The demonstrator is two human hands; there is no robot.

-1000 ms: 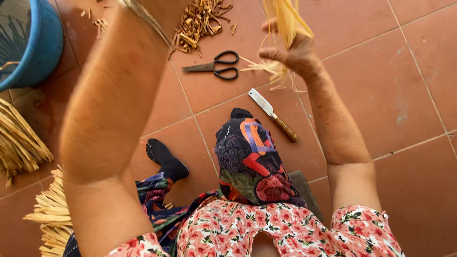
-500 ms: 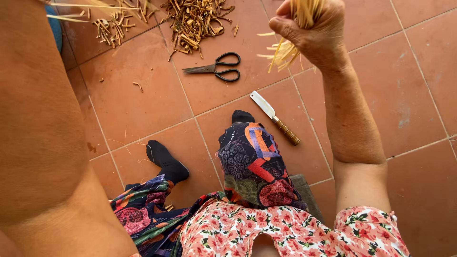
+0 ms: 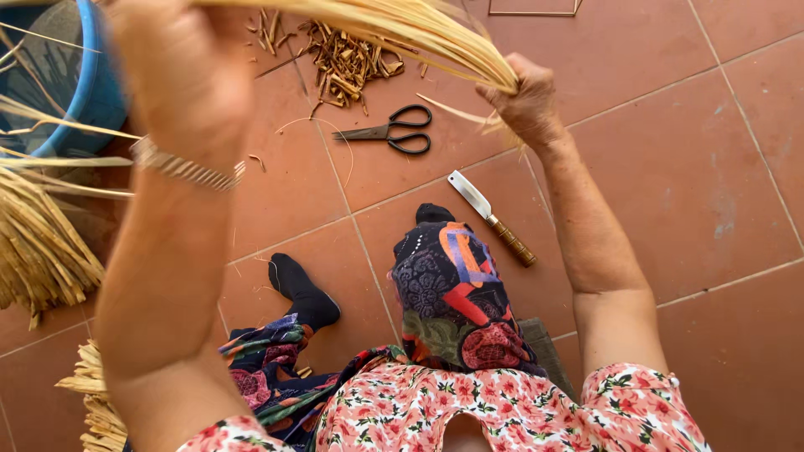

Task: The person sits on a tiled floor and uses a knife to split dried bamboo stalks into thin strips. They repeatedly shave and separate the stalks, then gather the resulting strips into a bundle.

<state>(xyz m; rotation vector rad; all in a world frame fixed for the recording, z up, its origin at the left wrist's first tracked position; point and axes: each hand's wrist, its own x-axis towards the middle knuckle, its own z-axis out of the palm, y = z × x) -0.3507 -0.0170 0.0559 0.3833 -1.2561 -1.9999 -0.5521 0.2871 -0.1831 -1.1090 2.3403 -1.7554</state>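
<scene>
I sit on a red tiled floor with both arms raised. My right hand point(image 3: 526, 99) is closed around one end of a bundle of pale dry straw strands point(image 3: 402, 29) that stretches across the top of the view. My left hand point(image 3: 180, 71), with a metal bracelet at the wrist, is raised close to the camera at the bundle's other end; its grip on the strands is hidden. Below the bundle on the floor lie black-handled scissors point(image 3: 394, 134) and a knife with a wooden handle point(image 3: 490, 216).
A blue bucket point(image 3: 88, 92) stands at the top left with straw sticking out. More straw bundles point(image 3: 38, 243) lie at the left. A pile of brown cut scraps point(image 3: 347, 59) sits beyond the scissors. My patterned trousers and black socks point(image 3: 306, 293) fill the lower middle.
The view has shifted, bringing the bucket back in. My left arm has swung up, its hand now showing by the straw. The bundle now lies sideways across the top, no longer hanging from my right hand.
</scene>
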